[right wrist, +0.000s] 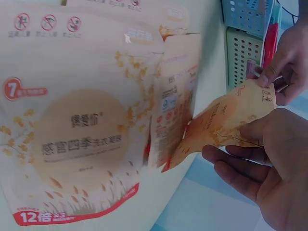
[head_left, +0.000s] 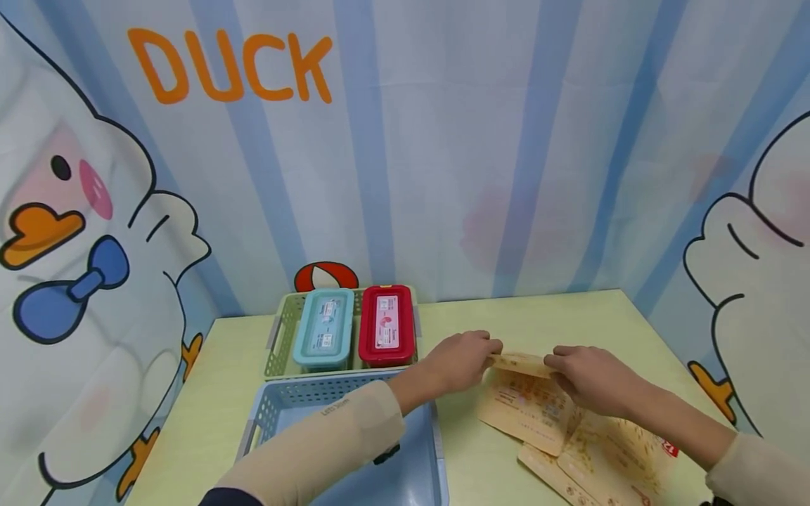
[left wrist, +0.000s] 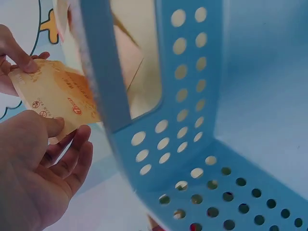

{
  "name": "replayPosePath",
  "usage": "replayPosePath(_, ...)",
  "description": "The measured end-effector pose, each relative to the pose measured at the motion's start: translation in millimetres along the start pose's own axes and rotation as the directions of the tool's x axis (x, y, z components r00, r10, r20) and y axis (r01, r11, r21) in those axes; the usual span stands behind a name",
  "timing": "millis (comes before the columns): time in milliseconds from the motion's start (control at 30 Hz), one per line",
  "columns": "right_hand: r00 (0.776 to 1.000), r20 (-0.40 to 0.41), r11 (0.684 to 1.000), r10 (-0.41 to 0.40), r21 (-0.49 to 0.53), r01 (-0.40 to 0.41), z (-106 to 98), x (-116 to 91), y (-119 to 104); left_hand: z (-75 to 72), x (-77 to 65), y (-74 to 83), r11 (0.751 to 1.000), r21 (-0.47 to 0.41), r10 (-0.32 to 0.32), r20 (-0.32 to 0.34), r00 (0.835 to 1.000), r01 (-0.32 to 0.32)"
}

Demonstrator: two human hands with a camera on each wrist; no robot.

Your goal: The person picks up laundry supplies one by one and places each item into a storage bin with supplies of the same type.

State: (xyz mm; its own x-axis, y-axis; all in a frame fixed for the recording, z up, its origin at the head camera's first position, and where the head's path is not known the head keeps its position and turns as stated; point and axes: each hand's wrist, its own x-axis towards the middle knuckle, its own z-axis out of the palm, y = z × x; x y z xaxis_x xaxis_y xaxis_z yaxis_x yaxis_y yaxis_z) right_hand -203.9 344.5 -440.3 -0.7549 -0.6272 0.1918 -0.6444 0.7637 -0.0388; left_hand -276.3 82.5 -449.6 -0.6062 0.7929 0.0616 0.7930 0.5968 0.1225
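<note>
Both hands pinch the upper edge of a beige printed pouch [head_left: 522, 364] to the right of the blue basket. My left hand [head_left: 465, 362] has its thumb and fingers at the left corner, and my right hand [head_left: 585, 379] grips the right corner. In the right wrist view the held pouch [right wrist: 226, 120] stretches between the hands and slants down to the left. Beside and beneath it more beige pouches [head_left: 620, 457] overlap on the table. One large pouch [right wrist: 86, 125] there shows yellow leaf prints and a red strip along its bottom.
The blue basket [head_left: 441, 450] stands at the front middle, under my left forearm. Behind it a green basket [head_left: 278, 351] holds a teal-lidded box [head_left: 325, 327] and a red-lidded box [head_left: 387, 327]. A striped duck curtain [head_left: 436, 176] hangs behind the pale green table [head_left: 506, 316].
</note>
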Motion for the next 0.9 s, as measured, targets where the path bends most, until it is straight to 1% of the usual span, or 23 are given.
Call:
replayPosePath(133,0.995,-0.095,1.000,0.005,-0.028,-0.008,-6.3,7.5,3.0,-9.8,2.6,-7.3,1.000,-0.031,0.004,-0.072,0.997,-0.006)
replayPosePath(233,0.984,-0.181,1.000,0.000,-0.024,-0.005,-8.1,10.8,4.6,-16.4,3.9,-12.4,0.997,-0.071,0.007,-0.117,0.993,-0.015)
replayPosePath(300,0.975,-0.222,1.000,-0.002,-0.011,0.000,-8.3,12.7,4.9,-18.1,4.2,-15.7,0.995,-0.103,0.005,-0.134,0.991,-0.019)
replayPosePath(500,0.959,-0.283,1.000,-0.003,0.001,0.003,-8.2,17.0,3.7,-17.9,2.9,-21.9,0.982,-0.186,-0.060,-0.135,0.989,0.034)
replayPosePath(633,0.942,-0.335,1.000,0.009,0.010,-0.006,-10.8,19.0,2.5,-18.8,2.2,-24.3,0.970,-0.235,-0.095,-0.168,0.981,0.053)
replayPosePath(767,0.923,-0.382,0.999,0.038,0.039,-0.025,-16.5,21.7,1.4,-22.1,1.5,-26.4,0.949,-0.311,-0.124,-0.218,0.968,0.051)
replayPosePath(833,0.919,-0.389,0.998,0.056,0.055,-0.038,-20.0,23.3,1.1,-25.5,0.5,-26.8,0.936,-0.348,-0.134,-0.235,0.963,0.045)
replayPosePath(900,0.918,-0.389,0.996,0.073,0.068,-0.051,-24.0,24.7,0.5,-28.8,-0.1,-27.3,0.932,-0.361,-0.131,-0.246,0.960,0.035)
